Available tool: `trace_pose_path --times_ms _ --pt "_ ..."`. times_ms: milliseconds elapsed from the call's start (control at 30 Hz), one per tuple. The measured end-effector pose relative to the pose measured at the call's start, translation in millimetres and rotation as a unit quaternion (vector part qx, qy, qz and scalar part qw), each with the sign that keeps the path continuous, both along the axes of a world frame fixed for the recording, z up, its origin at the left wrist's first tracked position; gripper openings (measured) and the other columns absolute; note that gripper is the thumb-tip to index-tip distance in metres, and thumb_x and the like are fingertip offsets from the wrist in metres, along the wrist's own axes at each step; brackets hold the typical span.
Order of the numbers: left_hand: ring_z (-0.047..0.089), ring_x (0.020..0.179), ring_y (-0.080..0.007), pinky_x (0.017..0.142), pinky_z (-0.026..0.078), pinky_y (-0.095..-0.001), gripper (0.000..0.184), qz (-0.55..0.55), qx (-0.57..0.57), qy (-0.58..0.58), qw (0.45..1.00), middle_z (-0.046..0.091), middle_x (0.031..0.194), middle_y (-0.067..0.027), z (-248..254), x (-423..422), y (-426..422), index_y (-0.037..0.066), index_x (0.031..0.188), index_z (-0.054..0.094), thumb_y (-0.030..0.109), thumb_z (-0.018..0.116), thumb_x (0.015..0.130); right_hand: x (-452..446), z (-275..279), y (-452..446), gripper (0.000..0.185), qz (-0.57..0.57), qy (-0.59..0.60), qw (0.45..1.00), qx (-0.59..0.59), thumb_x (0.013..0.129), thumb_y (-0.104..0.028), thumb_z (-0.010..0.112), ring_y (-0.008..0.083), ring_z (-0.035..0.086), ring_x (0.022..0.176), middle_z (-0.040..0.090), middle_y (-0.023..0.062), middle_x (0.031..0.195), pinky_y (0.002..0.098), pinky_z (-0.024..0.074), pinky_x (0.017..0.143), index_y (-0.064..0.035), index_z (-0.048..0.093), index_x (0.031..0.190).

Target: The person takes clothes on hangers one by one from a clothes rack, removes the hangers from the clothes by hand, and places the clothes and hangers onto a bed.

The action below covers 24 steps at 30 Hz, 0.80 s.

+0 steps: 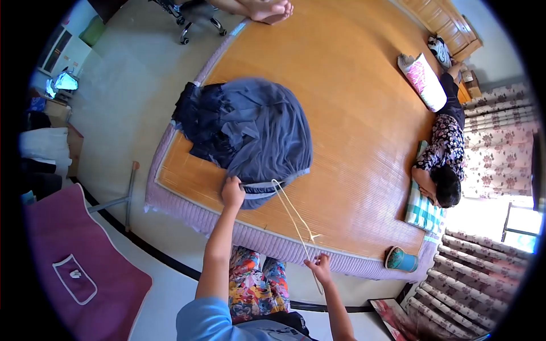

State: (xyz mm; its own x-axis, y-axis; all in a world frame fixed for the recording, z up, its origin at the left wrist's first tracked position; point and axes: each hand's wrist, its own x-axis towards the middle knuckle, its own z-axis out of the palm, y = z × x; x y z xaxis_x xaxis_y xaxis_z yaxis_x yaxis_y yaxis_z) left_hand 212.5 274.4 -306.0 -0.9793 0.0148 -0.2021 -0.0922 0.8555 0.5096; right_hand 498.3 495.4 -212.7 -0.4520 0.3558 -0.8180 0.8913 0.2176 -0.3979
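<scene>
A blue-grey skirt [264, 122] with a gathered waistband and a darker navy part lies spread on the bed mat. My left hand [233, 193] is closed on the edge of its waistband, at the end nearest me. In my right hand [319, 268] is a thin yellow clothes hanger [294, 213], slanting up and left from my fingers. The hanger's far end lies at the waistband opening; whether it is inside the fabric I cannot tell.
The bed has a tan mat [352, 131] and a lilac padded edge [273, 244]. A person [446, 142] lies along the right side, head on a checked pillow [421, 202]. Another person's feet [270, 10] show at the top. A teal round container [401, 260] stands at the near right corner.
</scene>
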Motion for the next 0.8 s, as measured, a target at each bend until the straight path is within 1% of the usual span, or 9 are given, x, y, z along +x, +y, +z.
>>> trace_pose_path --times_ms 67,133,200,233,400,500,600,667,800 --pt "0.049 0.07 -0.0322 0.059 0.04 -0.0403 0.02 -0.014 0.091 0.099 0.991 0.046 0.076 -0.0125 26.3 9.7 -5.6 0.007 0.077 0.043 -0.001 0.052 0.061 -29.2 37.3 -10.0 0.074 0.109 0.131 0.964 0.202 0.05 -0.046 0.069 0.0346 0.048 0.084 0.032 0.0246 0.111 0.0355 0.0442 0.066 0.0097 0.042 0.089" --pt "0.048 0.066 -0.0298 0.058 0.039 -0.0372 0.019 0.034 0.162 0.145 0.976 0.045 0.072 -0.0112 63.3 20.7 -5.5 0.005 0.078 0.043 -0.003 0.052 0.063 -61.4 80.3 -14.2 0.073 0.168 0.151 0.943 0.244 0.048 -0.044 0.07 0.0355 0.048 0.085 0.027 0.0252 0.115 0.0362 0.0446 0.065 0.0089 0.042 0.089" --pt "0.046 0.056 -0.017 0.052 0.038 -0.027 0.016 0.134 0.227 0.158 0.952 0.044 0.066 -0.0064 80.8 32.4 -5.5 0.003 0.078 0.043 -0.001 0.054 0.068 -72.4 105.0 -13.1 0.073 0.221 0.167 0.917 0.287 0.046 -0.042 0.071 0.0363 0.048 0.086 0.021 0.0258 0.119 0.037 0.045 0.064 0.0082 0.041 0.089" --pt "0.05 0.066 -0.0217 0.061 0.04 -0.0304 0.018 0.18 0.273 0.122 0.937 0.047 0.071 -0.0093 91.9 34.5 -7.6 0.001 0.083 0.043 0.0 0.054 0.068 -74.0 113.3 -9.5 0.072 0.233 0.212 0.899 0.306 0.045 -0.039 0.072 0.0364 0.049 0.085 0.02 0.0257 0.121 0.0371 0.0452 0.063 0.0073 0.041 0.09" --pt "0.051 0.054 -0.0158 0.052 0.042 -0.0262 0.017 0.214 0.416 0.215 0.857 0.051 0.063 -0.0057 160.2 29.9 -0.3 0.003 0.083 0.046 0.006 0.058 0.07 -80.2 153.0 11.9 0.071 0.247 0.356 0.818 0.377 0.041 -0.027 0.076 0.033 0.048 0.081 0.018 0.0252 0.123 0.037 0.0449 0.063 0.0037 0.038 0.092" --pt "0.051 0.051 -0.0168 0.046 0.039 -0.0286 0.014 0.164 0.296 0.225 0.914 0.049 0.056 -0.0027 211.1 28.3 -9.7 0.007 0.076 0.049 0.009 0.06 0.067 -85.1 172.9 29.5 0.07 0.251 0.422 0.758 0.429 0.04 -0.023 0.076 0.0321 0.046 0.083 0.019 0.0253 0.123 0.0374 0.0432 0.067 0.0015 0.037 0.093" --pt "0.043 0.047 -0.0154 0.044 0.035 -0.0276 0.015 0.134 0.26 0.327 0.899 0.044 0.054 -0.0027 269.5 20.1 -12.7 0.006 0.071 0.047 0.009 0.061 0.065 -92.6 189.6 45.2 0.068 0.248 0.476 0.708 0.458 0.041 -0.023 0.076 0.0307 0.045 0.082 0.021 0.026 0.123 0.0372 0.0421 0.068 0.0002 0.038 0.093" --pt "0.051 0.051 -0.0258 0.045 0.038 -0.0331 0.014 0.104 0.24 0.351 0.899 0.049 0.055 -0.0055 305.3 8.0 -17.3 0.009 0.07 0.048 0.011 0.06 0.064 -103.4 202.9 50.2 0.068 0.246 0.53 0.651 0.484 0.042 -0.022 0.076 0.0292 0.046 0.078 0.023 0.0257 0.122 0.0363 0.0428 0.065 -0.0001 0.037 0.093" --pt "0.053 0.052 -0.0266 0.044 0.04 -0.0354 0.015 0.04 0.17 0.355 0.918 0.052 0.053 -0.0063 375.9 -6.7 -29.2 0.01 0.067 0.047 0.013 0.061 0.062 -110.4 220.7 54.6 0.067 0.23 0.577 0.603 0.5 0.043 -0.022 0.075 0.0278 0.047 0.074 0.025 0.0253 0.121 0.0348 0.0435 0.062 -0.0001 0.037 0.093"
